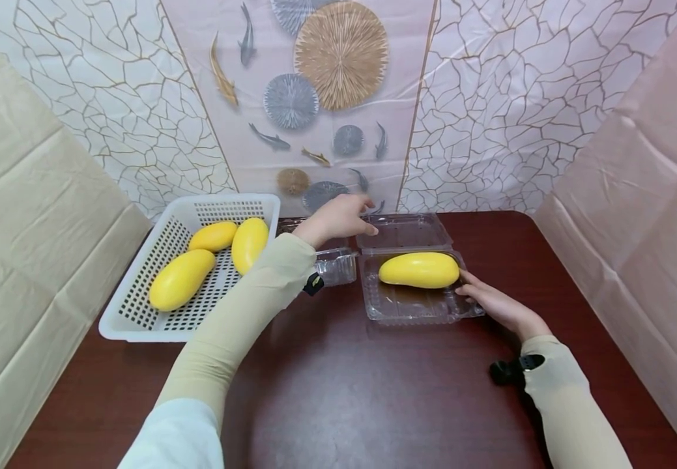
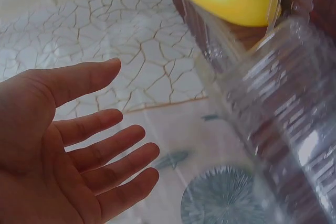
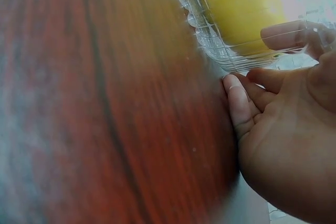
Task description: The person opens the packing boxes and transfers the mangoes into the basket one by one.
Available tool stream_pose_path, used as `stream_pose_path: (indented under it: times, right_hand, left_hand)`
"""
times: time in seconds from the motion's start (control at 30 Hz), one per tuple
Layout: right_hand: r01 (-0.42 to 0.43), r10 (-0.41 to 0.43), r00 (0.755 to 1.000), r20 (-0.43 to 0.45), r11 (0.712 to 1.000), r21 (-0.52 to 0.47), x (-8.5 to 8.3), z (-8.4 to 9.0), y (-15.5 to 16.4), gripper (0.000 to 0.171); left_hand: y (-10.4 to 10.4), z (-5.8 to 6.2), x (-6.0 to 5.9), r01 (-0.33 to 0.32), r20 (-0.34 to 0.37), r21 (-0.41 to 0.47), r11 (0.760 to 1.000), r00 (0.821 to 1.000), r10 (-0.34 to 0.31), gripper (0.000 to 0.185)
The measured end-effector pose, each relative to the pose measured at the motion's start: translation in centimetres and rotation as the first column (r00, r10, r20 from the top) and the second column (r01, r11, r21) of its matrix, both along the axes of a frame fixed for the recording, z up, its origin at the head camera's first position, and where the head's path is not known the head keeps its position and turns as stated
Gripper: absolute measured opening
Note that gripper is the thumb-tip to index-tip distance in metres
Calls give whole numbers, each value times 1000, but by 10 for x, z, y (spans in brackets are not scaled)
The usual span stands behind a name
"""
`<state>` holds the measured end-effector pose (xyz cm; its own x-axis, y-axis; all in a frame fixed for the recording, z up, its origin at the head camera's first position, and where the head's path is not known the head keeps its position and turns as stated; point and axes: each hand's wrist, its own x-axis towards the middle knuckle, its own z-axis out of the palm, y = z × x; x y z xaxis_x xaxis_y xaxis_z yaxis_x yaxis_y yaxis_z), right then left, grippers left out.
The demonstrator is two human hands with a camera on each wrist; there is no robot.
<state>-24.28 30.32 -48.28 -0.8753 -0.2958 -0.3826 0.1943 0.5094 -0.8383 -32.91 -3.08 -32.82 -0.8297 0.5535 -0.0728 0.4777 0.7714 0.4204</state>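
Observation:
A yellow mango (image 1: 419, 270) lies in the base of a clear plastic clamshell box (image 1: 397, 312), whose lid (image 1: 405, 231) is folded open toward the back wall. At the box's right side, my right hand (image 1: 499, 306) grips the edge, a digit showing through the clear wall and other fingers (image 3: 239, 106) low against the corner. Over the left end of the open lid reaches my left hand (image 1: 341, 218), palm empty, fingers spread and loosely bent in the left wrist view. Under my left forearm, a second clear plastic box (image 1: 338, 266) is partly hidden.
To the left stands a white perforated basket (image 1: 139, 335) holding three mangoes (image 1: 182, 280). The dark red wooden table (image 1: 344, 391) meets a patterned cloth wall (image 1: 479, 130) at the back. Pale cloth panels (image 1: 637, 260) close off both sides.

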Motion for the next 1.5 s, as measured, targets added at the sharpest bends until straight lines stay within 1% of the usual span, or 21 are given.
stream_pose_path:
  times: [0.2, 0.37, 0.47, 0.6, 0.83, 1.03, 1.2, 1.5]
  right_hand:
    - [-1, 1, 1000, -7, 1000, -6, 0, 1, -1, 79]
    - [-5, 5, 1000, -11, 1000, -11, 0, 0, -1, 79]
    - [-4, 4, 1000, -13, 1000, -14, 0, 0, -1, 79]
    - [-3, 2, 1000, -15, 1000, -18, -1, 2, -1, 79]
    - [-5, 4, 1000, -6, 1000, -19, -1, 2, -1, 80]
    - [5, -5, 1000, 5, 1000, -17, 1, 0, 1, 80]
    - [7, -7, 1000, -7, 1000, -28, 2, -1, 0, 81]
    - [9, -10, 1000, -13, 1000, -28, 1, -1, -1, 80]
  left_hand:
    - [14, -10, 6, 44, 7, -27, 999, 999, -44, 58]
    - [22, -18, 13, 75, 41, -44, 996, 996, -73, 58]
    - [26, -23, 16, 89, 45, -60, 994, 995, -87, 58]
    - [32, -30, 17, 103, 32, -86, 991, 994, -100, 56]
    - [41, -41, 19, 110, 49, -106, 988, 993, -105, 56]
    - [52, -54, 23, 148, 28, -182, 972, 989, -145, 56]
    - [58, -63, 26, 163, 4, -212, 963, 986, -166, 50]
    - [65, -66, 29, 157, -35, -243, 957, 985, -170, 49]
